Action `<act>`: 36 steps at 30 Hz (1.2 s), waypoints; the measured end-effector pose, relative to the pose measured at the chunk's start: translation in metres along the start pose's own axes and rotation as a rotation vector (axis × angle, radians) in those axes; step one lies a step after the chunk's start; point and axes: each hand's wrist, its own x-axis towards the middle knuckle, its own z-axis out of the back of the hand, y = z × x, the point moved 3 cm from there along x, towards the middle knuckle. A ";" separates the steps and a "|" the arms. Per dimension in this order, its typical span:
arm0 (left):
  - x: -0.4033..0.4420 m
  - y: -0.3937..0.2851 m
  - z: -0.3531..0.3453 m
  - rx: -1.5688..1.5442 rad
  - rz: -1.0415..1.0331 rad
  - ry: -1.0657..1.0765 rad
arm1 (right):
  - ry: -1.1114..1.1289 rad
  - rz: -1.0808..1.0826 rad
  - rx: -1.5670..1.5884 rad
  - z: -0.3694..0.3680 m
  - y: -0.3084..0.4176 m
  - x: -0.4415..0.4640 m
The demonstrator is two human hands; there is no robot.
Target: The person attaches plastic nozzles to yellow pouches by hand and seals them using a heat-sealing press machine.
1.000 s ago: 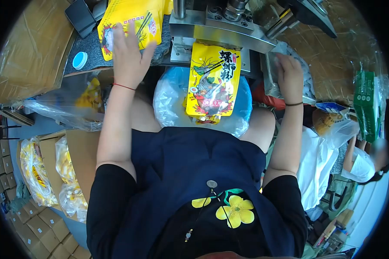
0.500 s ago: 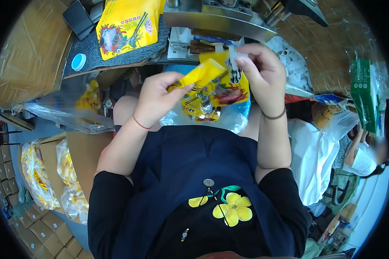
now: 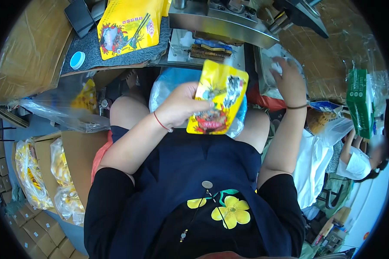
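My left hand (image 3: 181,105) grips a yellow printed pouch (image 3: 218,97) by its left side, thumb on the printed face, above my lap. My right hand (image 3: 288,80) is at the right, over a clear bag of small white pieces (image 3: 270,71), fingers apart; whether a fingertip touches a piece is blurred. Behind the pouch is a tub lined with a blue and clear bag (image 3: 168,84). A stack of yellow pouches (image 3: 132,30) lies on the grey mat (image 3: 88,52) at the upper left.
A metal press (image 3: 222,26) stands over its base plate (image 3: 177,52). A round white-and-blue lid (image 3: 77,60) and a dark phone (image 3: 80,17) lie on the mat. An open carton (image 3: 80,159) with bagged pouches is at the left. Another person (image 3: 354,162) sits far right.
Half a second ago both hands were at the pouch. My right hand has since moved away right to the white pieces, while my left hand has brought the pouch lower, its printed face now turned up.
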 end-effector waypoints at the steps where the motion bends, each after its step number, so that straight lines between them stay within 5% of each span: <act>1: 0.003 -0.014 0.001 -0.047 -0.059 -0.011 | 0.024 0.029 -0.004 -0.011 -0.014 0.000; 8: 0.022 -0.053 0.014 -0.100 -0.158 -0.070 | 0.000 -0.024 0.000 -0.038 -0.019 -0.002; 12: -0.002 -0.102 0.072 0.964 -0.879 -0.873 | -0.150 0.029 0.089 -0.034 -0.021 -0.008; 13: -0.014 -0.126 0.078 1.649 -1.121 -0.984 | -0.178 0.058 0.119 -0.029 -0.019 -0.010; 16: -0.026 -0.115 0.109 2.129 -0.674 -0.842 | -0.171 -0.073 0.247 -0.012 -0.011 -0.019; 19: -0.047 -0.095 0.081 2.064 -0.675 -0.559 | -0.130 -0.186 0.640 -0.011 0.001 -0.027; 21: -0.058 -0.095 0.088 1.560 -0.639 -0.677 | -0.057 -0.193 0.829 -0.006 0.028 -0.028; 23: -0.064 -0.095 0.097 1.055 -0.585 -0.749 | -0.048 0.116 0.819 -0.006 0.058 -0.024; 26: -0.057 -0.080 0.069 1.067 -0.592 -0.576 | 0.004 0.211 0.963 0.003 0.089 -0.020; 27: -0.054 -0.073 0.055 0.874 -0.452 -0.543 | 0.008 0.217 1.024 0.006 0.097 -0.019; 30: -0.043 -0.053 0.024 0.659 -0.336 -0.402 | -0.116 0.007 1.361 0.008 0.109 -0.009; 36: -0.025 -0.021 -0.018 0.208 -0.201 -0.087 | 0.076 0.139 1.051 0.010 0.097 -0.005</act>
